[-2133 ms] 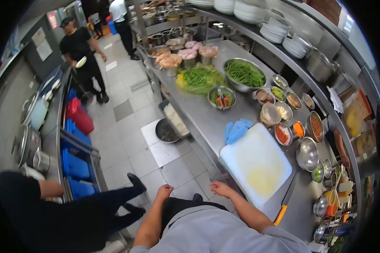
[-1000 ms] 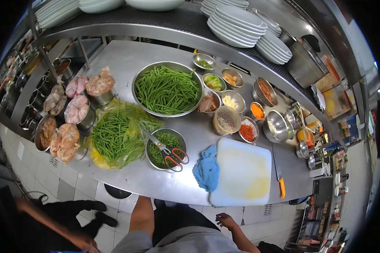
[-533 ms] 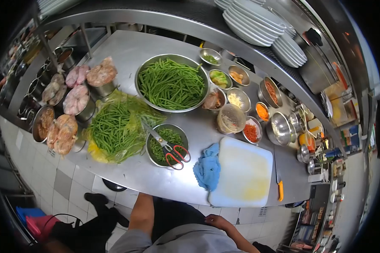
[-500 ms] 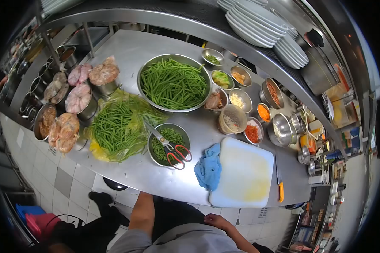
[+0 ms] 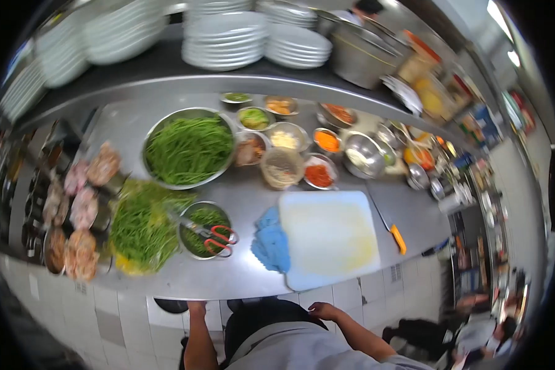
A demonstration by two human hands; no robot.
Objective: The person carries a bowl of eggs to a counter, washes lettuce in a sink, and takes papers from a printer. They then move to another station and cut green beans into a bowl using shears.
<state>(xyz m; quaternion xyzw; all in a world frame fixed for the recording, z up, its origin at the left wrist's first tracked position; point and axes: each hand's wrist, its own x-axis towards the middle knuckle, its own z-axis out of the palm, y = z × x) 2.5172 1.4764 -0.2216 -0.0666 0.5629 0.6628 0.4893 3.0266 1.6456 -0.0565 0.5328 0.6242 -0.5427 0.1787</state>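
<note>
My left hand [image 5: 196, 306] is at the table's front edge, its fingers hidden by the edge. My right hand [image 5: 322, 310] hangs beside my waist, below the table edge, fingers curled; what they hold, if anything, is too small to tell. Nearest to my left hand, red-handled scissors [image 5: 211, 234] lie across a steel bowl of chopped greens [image 5: 197, 246]. A blue cloth [image 5: 271, 242] touches the left side of a white cutting board [image 5: 330, 237]. To the board's right lies a knife with an orange handle [image 5: 398, 239]. Green beans fill a large bowl [image 5: 188, 148] and a yellow-green bag [image 5: 139, 228].
Containers of raw meat [image 5: 83, 209] stand at the table's left end. Small bowls, one with red shreds [image 5: 318, 176], are grouped behind the board. Stacked plates [image 5: 223, 40] and a large pot [image 5: 364, 55] occupy the overhead shelf. Another person [image 5: 475, 336] is at the lower right.
The view has swung right and levelled with the shelf. My left hand now shows at the table edge; it was hidden before. Another person has come into view at lower right.
</note>
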